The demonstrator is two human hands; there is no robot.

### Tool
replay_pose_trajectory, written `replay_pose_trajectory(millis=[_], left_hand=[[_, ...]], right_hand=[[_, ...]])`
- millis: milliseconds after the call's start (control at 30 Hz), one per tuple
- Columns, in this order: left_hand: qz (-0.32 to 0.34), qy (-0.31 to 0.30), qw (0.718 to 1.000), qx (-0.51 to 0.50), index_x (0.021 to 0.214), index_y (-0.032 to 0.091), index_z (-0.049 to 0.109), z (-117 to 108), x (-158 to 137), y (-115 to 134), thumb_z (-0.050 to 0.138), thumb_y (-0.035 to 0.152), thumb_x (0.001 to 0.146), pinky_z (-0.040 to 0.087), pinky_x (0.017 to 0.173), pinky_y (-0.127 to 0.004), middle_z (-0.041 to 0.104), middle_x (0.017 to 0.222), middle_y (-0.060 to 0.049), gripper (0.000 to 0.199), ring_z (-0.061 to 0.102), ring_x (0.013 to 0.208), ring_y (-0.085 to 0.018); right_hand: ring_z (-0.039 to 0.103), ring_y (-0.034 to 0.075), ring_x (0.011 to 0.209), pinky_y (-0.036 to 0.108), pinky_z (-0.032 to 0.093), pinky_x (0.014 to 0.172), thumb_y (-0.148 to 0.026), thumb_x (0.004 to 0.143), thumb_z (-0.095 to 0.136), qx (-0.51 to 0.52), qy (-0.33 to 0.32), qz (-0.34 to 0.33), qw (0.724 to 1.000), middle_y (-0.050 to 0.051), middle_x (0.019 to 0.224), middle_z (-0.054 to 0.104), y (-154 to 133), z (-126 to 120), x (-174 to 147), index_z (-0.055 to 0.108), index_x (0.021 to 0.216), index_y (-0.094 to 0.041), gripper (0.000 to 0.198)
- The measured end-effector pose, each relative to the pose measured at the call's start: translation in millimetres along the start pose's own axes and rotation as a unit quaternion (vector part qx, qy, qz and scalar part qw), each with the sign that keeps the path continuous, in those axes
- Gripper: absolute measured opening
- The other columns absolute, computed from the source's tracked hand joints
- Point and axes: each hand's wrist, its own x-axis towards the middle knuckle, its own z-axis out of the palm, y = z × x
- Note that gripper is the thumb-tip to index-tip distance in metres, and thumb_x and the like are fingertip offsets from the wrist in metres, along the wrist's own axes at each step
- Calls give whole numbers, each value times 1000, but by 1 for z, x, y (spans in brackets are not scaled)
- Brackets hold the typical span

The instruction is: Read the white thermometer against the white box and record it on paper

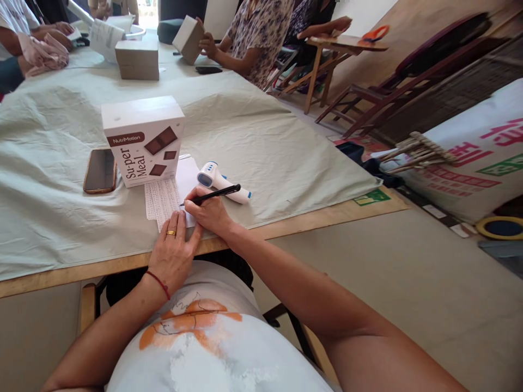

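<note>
My right hand (210,211) is closed around a black pen (220,193), its tip down at the papers near the table's edge. Flat on the lower part of the sheets lies my left hand (175,245), fingers stretched out, a gold ring on one finger. Sheets covered in handwriting (159,198) lie partly under that hand, beside a blank white paper (187,173). Behind them stands a white "NutriMotion Super Meal" box (143,141). A white and blue handheld infrared thermometer (224,184) rests just beyond my right hand.
A phone (100,170) lies left of the box. Across the cloth-covered table (245,130), a grey box (137,61) stands near other people, one holding another box (188,40). Wooden chairs (379,90) and a large printed white sack (474,141) are to the right.
</note>
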Motion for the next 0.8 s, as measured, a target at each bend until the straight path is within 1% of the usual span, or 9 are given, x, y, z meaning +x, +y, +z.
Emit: replay_pose_trajectory(millis=[233, 467, 600, 800], left_hand=[[-2, -4, 1000, 4, 152, 12, 56, 0, 0, 0, 54, 15, 101, 50, 115, -51, 59, 149, -30, 51, 56, 143, -39], [1, -1, 1000, 12, 153, 13, 55, -1, 0, 0, 55, 16, 102, 51, 114, -50, 60, 149, -30, 51, 57, 142, -39], [1, 5, 1000, 8, 152, 11, 57, 0, 0, 0, 54, 16, 102, 52, 113, -52, 59, 148, -32, 50, 58, 141, -41], [-3, -3, 1000, -3, 153, 12, 56, 1, -1, 0, 55, 16, 101, 50, 115, -52, 58, 150, -31, 52, 56, 143, -40]], right_hand=[[56, 17, 64, 32, 50, 70, -25, 73, 58, -13, -4, -10, 1000, -1, 65, 63, 1, 0, 0, 52, 67, -26, 8], [54, 17, 63, 32, 48, 67, -25, 71, 57, -5, -13, -5, 1000, -1, 64, 61, 1, -1, 0, 52, 66, -26, 7], [54, 17, 64, 32, 49, 69, -25, 71, 57, 1, -7, -1, 1000, -1, 64, 61, 0, -1, 0, 52, 66, -26, 7], [53, 17, 64, 33, 49, 70, -26, 72, 56, 7, -2, -5, 1000, -1, 63, 59, 0, -2, -1, 51, 66, -26, 8]])
